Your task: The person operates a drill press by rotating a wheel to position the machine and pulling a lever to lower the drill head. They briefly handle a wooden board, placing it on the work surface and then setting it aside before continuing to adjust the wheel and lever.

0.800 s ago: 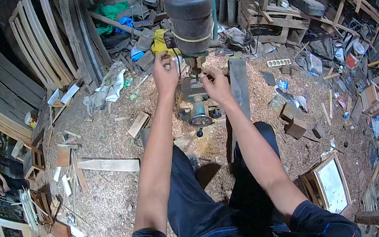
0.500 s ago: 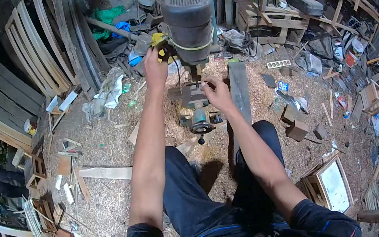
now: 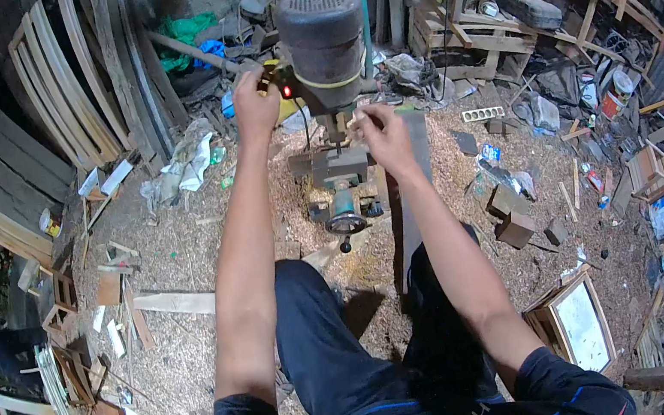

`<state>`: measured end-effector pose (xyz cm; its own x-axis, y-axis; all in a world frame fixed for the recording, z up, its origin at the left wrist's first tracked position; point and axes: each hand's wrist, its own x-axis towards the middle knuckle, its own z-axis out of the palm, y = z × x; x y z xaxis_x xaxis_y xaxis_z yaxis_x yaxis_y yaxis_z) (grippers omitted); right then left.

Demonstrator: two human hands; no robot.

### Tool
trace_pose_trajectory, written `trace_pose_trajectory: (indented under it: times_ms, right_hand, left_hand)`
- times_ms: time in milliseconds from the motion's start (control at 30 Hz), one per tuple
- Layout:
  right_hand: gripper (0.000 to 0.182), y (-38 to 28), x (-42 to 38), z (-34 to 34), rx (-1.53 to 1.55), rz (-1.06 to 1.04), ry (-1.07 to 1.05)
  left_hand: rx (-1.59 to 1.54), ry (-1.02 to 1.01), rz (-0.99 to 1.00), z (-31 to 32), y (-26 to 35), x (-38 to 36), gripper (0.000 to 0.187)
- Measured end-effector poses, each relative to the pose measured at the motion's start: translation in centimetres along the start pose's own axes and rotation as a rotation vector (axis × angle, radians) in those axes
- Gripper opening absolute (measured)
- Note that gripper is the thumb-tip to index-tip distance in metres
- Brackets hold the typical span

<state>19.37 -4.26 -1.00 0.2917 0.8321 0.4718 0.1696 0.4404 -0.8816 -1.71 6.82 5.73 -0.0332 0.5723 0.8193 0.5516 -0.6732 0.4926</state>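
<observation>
Between my knees stands a drill press with a dark, vented motor housing (image 3: 323, 39) and a pale yellow band round its lower part. My left hand (image 3: 255, 107) is closed at a yellow and black switch box (image 3: 287, 103) with a lit red light; the fingers curl at its edge, and what they grip is partly hidden. Beside the drill chuck (image 3: 335, 129), my right hand (image 3: 385, 140) is pinched on a small pale piece (image 3: 354, 120) too small to name. Below the chuck sits a metal vise (image 3: 340, 167), with a handwheel (image 3: 346, 223) under it.
Wood shavings cover the floor. A dark plank (image 3: 410, 221) runs along the machine's right side. Wooden blocks (image 3: 515, 228) and a box with a white panel (image 3: 583, 324) lie to the right. Boards (image 3: 61, 85) lean at the left, and a wooden rack (image 3: 487, 35) stands behind.
My right hand has risen from the vise to beside the chuck. My left hand has shifted slightly left and lower. A red light now shows on the switch box. The view has shifted slightly.
</observation>
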Motion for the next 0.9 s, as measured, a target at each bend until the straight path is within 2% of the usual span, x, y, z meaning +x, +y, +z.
trace_pose_trajectory:
  times_ms: [67, 100, 167, 300, 367, 433, 467, 567, 667, 733, 767, 800, 833, 900]
  right_hand:
    - [0.021, -2.3, 3.6, -0.6, 0.005, -0.103, 0.061]
    - [0.021, -3.6, 5.4, -1.0, 0.004, -0.151, 0.092]
    - [0.022, -7.0, 9.8, -1.5, 0.159, -0.099, 0.150]
    - [0.023, -6.4, 21.6, -1.1, 0.152, -0.066, 0.303]
    - [0.039, -4.7, 27.0, -0.9, 0.042, -0.040, 0.254]
    - [0.053, -4.2, 30.9, -0.5, -0.155, -0.040, 0.239]
    - [0.081, -4.6, 32.1, -0.8, -0.248, 0.042, 0.176]
    - [0.103, -5.1, 34.6, -0.4, -0.254, 0.177, 0.081]
    - [0.119, -5.7, 36.2, 0.4, -0.219, 0.236, 0.030]
    - [0.129, -4.2, 38.6, 0.5, -0.275, 0.191, 0.079]
    - [0.133, -4.4, 39.0, 0.0, -0.219, 0.190, 0.037]
    - [0.135, -4.9, 39.4, -1.0, -0.245, 0.232, -0.071]
    - [0.131, -5.3, 38.9, -1.2, -0.221, 0.206, -0.070]
    - [0.139, -3.1, 40.9, -1.1, -0.354, 0.166, -0.069]
  left_hand:
    - [-0.186, 0.098, -0.110, -0.3, 3.3, 1.7, 0.020]
    - [-0.165, 0.155, 0.026, -0.1, 3.3, 2.7, 0.021]
    - [-0.240, 0.130, -0.158, -0.9, 8.2, 4.3, 0.023]
    - [-0.156, 0.180, 0.206, 1.3, 9.9, 6.9, 0.023]
    - [-0.211, 0.107, 0.242, 2.6, 10.4, 7.4, 0.023]
    - [-0.135, 0.076, 0.337, 3.9, 9.8, 7.7, 0.027]
    - [-0.092, 0.095, 0.334, 4.5, 9.4, 7.5, 0.032]
    - [-0.108, 0.106, 0.297, 4.7, 9.3, 7.3, 0.035]
    - [-0.147, 0.116, 0.301, 4.7, 9.2, 7.7, 0.036]
    - [-0.150, 0.133, 0.329, 5.0, 8.8, 7.5, 0.035]
    - [-0.146, 0.127, 0.309, 5.1, 8.9, 7.5, 0.035]
    - [-0.140, 0.118, 0.288, 4.9, 9.2, 7.6, 0.034]
    - [-0.135, 0.114, 0.270, 4.8, 9.5, 7.1, 0.034]
    - [-0.121, 0.091, 0.262, 4.7, 9.6, 7.1, 0.033]
